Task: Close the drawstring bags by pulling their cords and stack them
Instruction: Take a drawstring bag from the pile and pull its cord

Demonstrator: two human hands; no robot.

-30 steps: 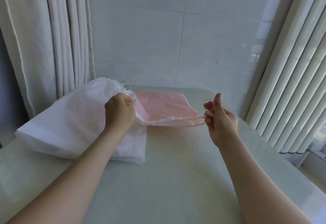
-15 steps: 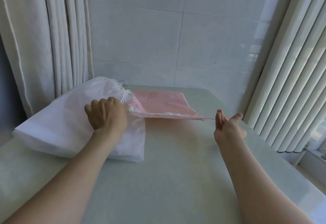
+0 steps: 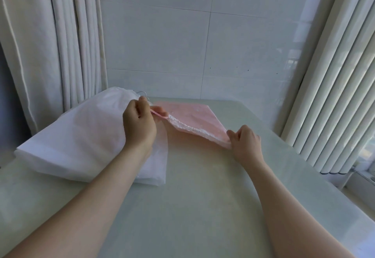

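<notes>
A pink drawstring bag (image 3: 194, 116) lies at the far middle of the table, its gathered mouth edge lifted toward me. My left hand (image 3: 139, 124) pinches the pink cord (image 3: 160, 115) at the bag's left corner. My right hand (image 3: 244, 142) grips the ruffled mouth at its right corner. A pile of white drawstring bags (image 3: 81, 138) lies to the left, partly under my left forearm.
The pale green table (image 3: 192, 207) stretches toward me. A white curtain (image 3: 50, 44) hangs at the left, vertical blinds (image 3: 334, 85) stand at the right, and a tiled wall (image 3: 203, 44) rises behind the table's far edge.
My right hand let go of the taut cord and moved left onto the bag's right mouth corner. My left hand now pinches the cord at the left corner; the mouth edge is more gathered.
</notes>
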